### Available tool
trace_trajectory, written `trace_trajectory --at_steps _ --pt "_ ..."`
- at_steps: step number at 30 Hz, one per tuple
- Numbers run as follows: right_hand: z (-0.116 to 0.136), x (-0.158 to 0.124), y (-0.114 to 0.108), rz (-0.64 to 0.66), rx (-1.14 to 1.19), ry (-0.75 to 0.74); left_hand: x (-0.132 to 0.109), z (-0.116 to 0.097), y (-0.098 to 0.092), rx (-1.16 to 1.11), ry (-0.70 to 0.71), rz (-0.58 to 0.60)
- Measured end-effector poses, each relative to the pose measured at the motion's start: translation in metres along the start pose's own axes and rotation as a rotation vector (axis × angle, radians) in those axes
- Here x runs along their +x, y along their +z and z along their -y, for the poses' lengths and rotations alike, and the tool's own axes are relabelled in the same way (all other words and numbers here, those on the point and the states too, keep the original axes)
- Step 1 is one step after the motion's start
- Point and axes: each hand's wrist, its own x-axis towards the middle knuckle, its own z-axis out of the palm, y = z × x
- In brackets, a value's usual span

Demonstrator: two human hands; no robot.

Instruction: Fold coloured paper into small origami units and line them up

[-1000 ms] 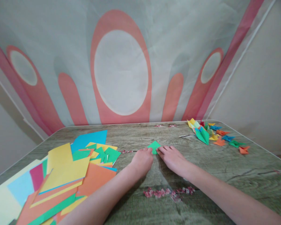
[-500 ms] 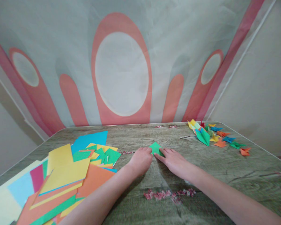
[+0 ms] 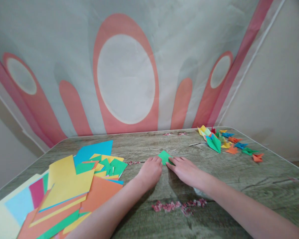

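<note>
A small green sheet of folded paper lies on the table in front of me, one corner pointing away. Its left edge is under the curled fingers of my left hand, whose fingertips are partly hidden. On the other side, my right hand holds the right corner between thumb and fingers. Both hands rest low over the tabletop, close together with the paper between them.
Loose coloured paper is heaped on the left, partly behind my left forearm. Several small folded paper figures and a green paper plane sit at the back right. A printed backdrop stands behind the wood-patterned table.
The view has turned slightly, so the surroundings sit a little further left. My right thumb has shifted slightly along the green paper; both hands stay at it.
</note>
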Motion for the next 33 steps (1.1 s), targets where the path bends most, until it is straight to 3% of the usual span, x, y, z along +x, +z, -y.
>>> trace_trajectory --at_steps 9,16,22,33 --pt "-0.002 -0.001 -0.001 0.039 -0.058 0.101 0.000 0.002 0.003 -0.044 -0.015 -0.003" --pt "0.013 0.008 0.005 -0.104 -0.061 0.066 0.001 0.002 0.005 -0.077 -0.007 0.003" --pt "0.021 0.012 0.019 -0.100 -0.055 0.045 0.000 0.001 0.003 -0.055 -0.013 -0.003" --pt "0.016 0.014 0.022 -0.093 -0.095 -0.001 -0.001 0.019 0.002 -0.031 -0.179 -0.022"
